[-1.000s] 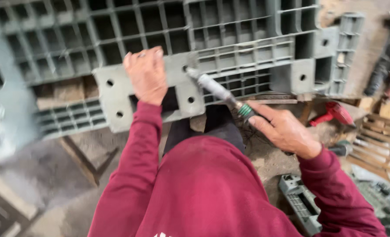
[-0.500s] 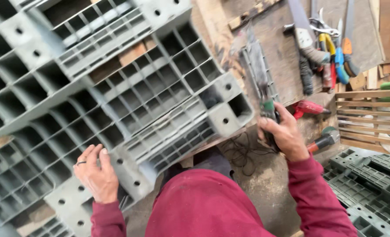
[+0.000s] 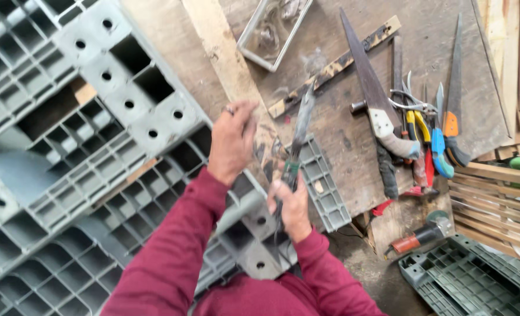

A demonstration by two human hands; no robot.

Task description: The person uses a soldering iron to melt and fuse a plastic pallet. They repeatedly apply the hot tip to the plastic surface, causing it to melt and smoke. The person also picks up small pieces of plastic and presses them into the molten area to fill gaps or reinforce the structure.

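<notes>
Nearest to me, both maroon knit sleeves rise from the bottom edge. My right hand (image 3: 289, 205) has its fingers wrapped tight round the green-banded handle of a long metal tool (image 3: 298, 137), whose dull grey, blurred shaft points up and away over the workbench. My left hand (image 3: 232, 140) is raised just beside it, back toward me, fingers curled loosely together with a ring showing; I cannot tell whether they touch anything.

Under and left of both hands lies the grey plastic pallet (image 3: 67, 146), a moulded lattice of square cells with solid corner blocks pierced by round holes. A smaller grey ribbed piece (image 3: 324, 187) sits just right of the tool's handle.

Beyond, a pale rough plank (image 3: 225, 64) runs diagonally across the scuffed wooden bench (image 3: 342, 140). Further right lie hand saws (image 3: 371, 99) with long tapering blades, and pliers (image 3: 432, 137) with blue and yellow grips. An orange-bodied angle grinder (image 3: 424, 234) rests lower right, beside a dark green crate (image 3: 470, 275).
</notes>
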